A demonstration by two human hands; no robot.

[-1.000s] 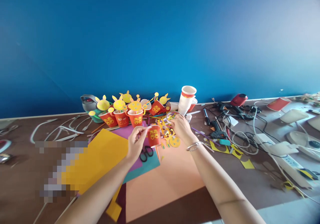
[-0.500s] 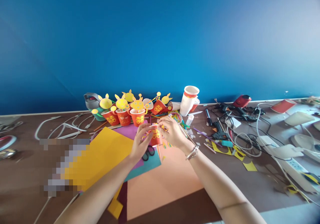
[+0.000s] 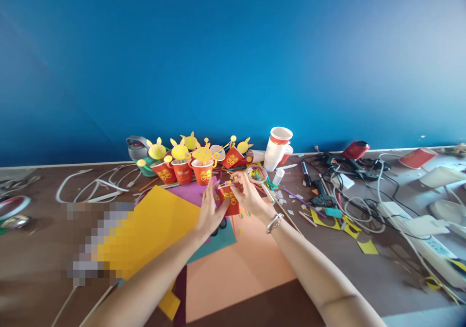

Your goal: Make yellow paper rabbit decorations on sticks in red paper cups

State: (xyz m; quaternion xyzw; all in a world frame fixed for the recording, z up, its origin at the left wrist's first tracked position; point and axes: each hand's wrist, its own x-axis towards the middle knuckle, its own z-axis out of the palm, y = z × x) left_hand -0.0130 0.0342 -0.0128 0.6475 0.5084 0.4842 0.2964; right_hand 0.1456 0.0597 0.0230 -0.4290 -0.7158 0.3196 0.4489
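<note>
Above flat peach ppr (image 3: 236, 283), L fingers (image 3: 208, 198) grip tapered red ppr cup (image 3: 232, 207), R fingers (image 3: 241, 181) curled at its top, grip unclear.

Cup (image 3: 232, 207) between left hand (image 3: 210, 209) and right hand (image 3: 251, 196), paper sheet (image 3: 236, 278) in front, other cups (image 3: 203, 174) behind

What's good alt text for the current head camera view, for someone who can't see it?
A bare left hand holds a red paper cup with yellow printing, the right hand at its rim, over a brown table spread with flat coloured paper sheets. Behind are similar cups bearing yellow paper animal heads, before a blue wall.
</note>
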